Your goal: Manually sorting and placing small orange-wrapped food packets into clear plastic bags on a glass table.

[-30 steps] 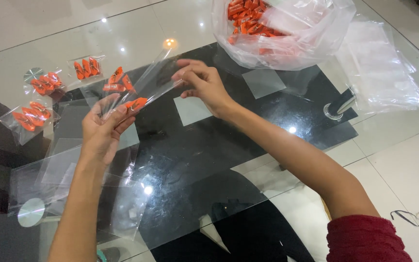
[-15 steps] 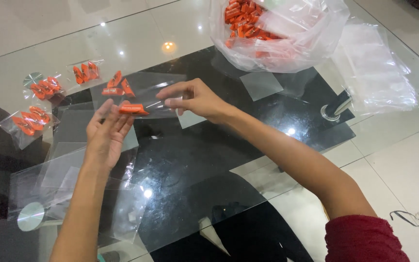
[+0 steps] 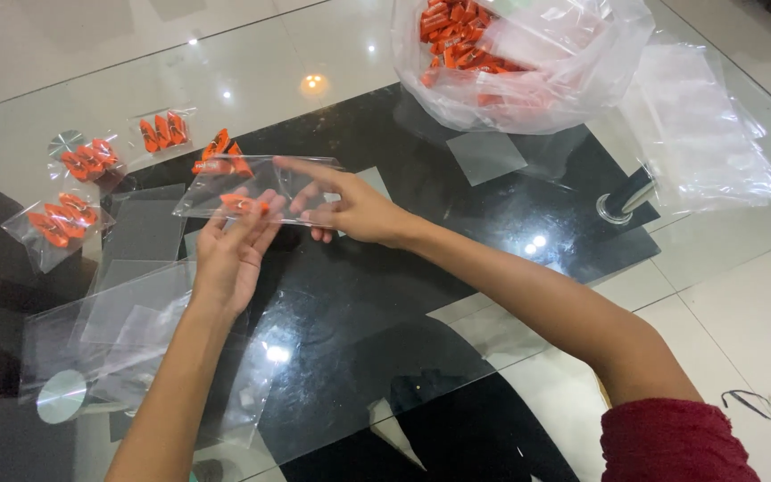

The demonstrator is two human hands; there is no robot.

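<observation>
The small clear plastic pouch (image 3: 252, 187) lies nearly flat between my hands, just above the glass tabletop (image 3: 385, 295). One orange piece (image 3: 241, 204) sits inside it, near its lower edge.

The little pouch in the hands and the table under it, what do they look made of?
The small pouch, held by the left hand and right hand, looks like thin clear plastic film: glossy, creased, its orange pieces showing through. The table looks like clear glass: smooth, mirroring ceiling lights, with the floor tiles visible beneath.
</observation>
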